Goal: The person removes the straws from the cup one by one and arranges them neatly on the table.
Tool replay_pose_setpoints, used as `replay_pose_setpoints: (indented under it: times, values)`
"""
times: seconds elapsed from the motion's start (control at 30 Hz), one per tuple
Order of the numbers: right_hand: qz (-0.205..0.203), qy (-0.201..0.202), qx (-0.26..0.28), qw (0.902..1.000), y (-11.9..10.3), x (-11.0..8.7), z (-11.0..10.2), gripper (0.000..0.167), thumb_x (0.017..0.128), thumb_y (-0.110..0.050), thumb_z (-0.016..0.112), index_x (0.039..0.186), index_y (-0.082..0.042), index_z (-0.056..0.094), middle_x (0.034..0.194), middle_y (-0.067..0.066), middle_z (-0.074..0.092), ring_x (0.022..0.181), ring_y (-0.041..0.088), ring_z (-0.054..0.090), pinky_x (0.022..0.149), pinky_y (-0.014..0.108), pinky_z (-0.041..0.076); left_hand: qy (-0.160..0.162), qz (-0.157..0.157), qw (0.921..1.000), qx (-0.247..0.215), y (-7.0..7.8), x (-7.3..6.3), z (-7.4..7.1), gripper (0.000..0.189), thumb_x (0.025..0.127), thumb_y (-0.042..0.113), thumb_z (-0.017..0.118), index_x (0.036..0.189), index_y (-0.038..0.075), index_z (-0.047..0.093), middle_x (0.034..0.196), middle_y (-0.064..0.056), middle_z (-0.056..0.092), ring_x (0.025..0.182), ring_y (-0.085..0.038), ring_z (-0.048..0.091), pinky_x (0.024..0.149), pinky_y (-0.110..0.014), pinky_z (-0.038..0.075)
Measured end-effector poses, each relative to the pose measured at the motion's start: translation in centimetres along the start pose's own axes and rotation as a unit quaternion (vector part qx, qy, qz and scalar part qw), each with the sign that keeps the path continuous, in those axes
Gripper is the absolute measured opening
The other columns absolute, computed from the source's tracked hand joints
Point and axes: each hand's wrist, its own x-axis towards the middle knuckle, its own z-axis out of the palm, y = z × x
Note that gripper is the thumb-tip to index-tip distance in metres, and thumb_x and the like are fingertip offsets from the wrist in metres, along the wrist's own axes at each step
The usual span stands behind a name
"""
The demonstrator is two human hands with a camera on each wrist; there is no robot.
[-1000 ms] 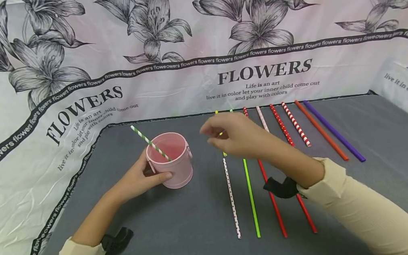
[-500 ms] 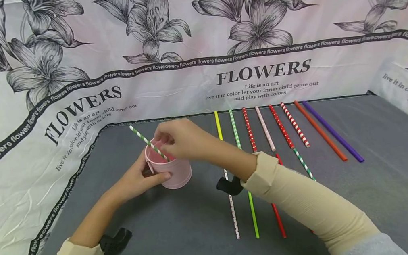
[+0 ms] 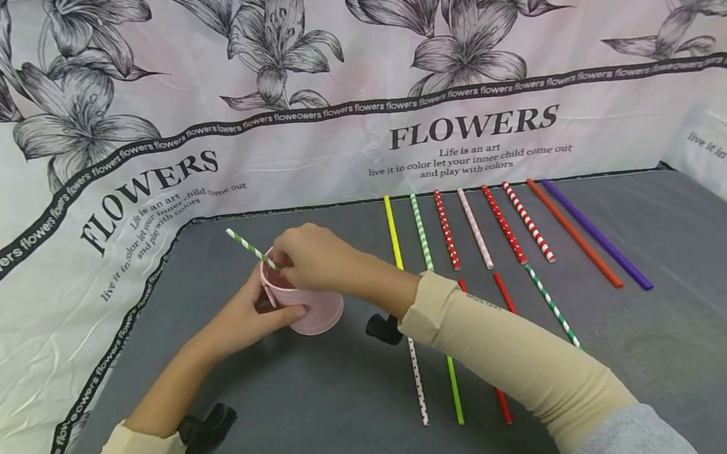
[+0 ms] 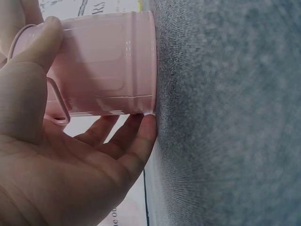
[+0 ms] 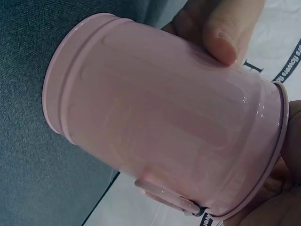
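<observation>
A small pink bucket point(image 3: 319, 312) stands upright on the grey cloth, its side filling much of both wrist views. My left hand point(image 3: 248, 320) grips it from the left, thumb point(image 4: 44, 42) along its side and fingers around the far side. A green-and-white striped paper straw point(image 3: 250, 247) leans out over the bucket's back-left rim. My right hand point(image 3: 321, 259) is at the bucket's mouth, its curled fingers pinching the straw just inside the rim. The fingertips and the straw's lower end are hidden by the hand and the bucket.
To the right lie two rows of straws, among them a yellow straw point(image 3: 393, 231), an orange straw point(image 3: 575, 234), a purple straw point(image 3: 598, 235) and a lime green straw point(image 3: 455, 392). My right forearm passes above the front row. Flower-printed cloth point(image 3: 304, 145) rises behind.
My right hand has come left from above the straws to the bucket and taken hold of the striped straw, which has shifted slightly. The left hand stays on the bucket.
</observation>
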Motion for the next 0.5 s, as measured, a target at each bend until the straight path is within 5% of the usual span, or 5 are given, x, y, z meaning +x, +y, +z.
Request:
replay_pose_setpoints:
  times: [0.5]
  values:
    - [-0.006,0.023,-0.006,0.9997,-0.21,-0.26,0.31,0.014,0.094,-0.009,0.066,0.106,-0.010,0.073,0.090,-0.001,0.067,0.078,0.013,0.057,0.069,0.023,0.048,0.000,-0.002,1.0000,0.007,0.31,-0.13,-0.02,0.084,0.089,0.007,0.076,0.153,0.021,0.023,0.134,-0.013,0.052,0.118,-0.029,0.058,0.091,-0.036,0.054]
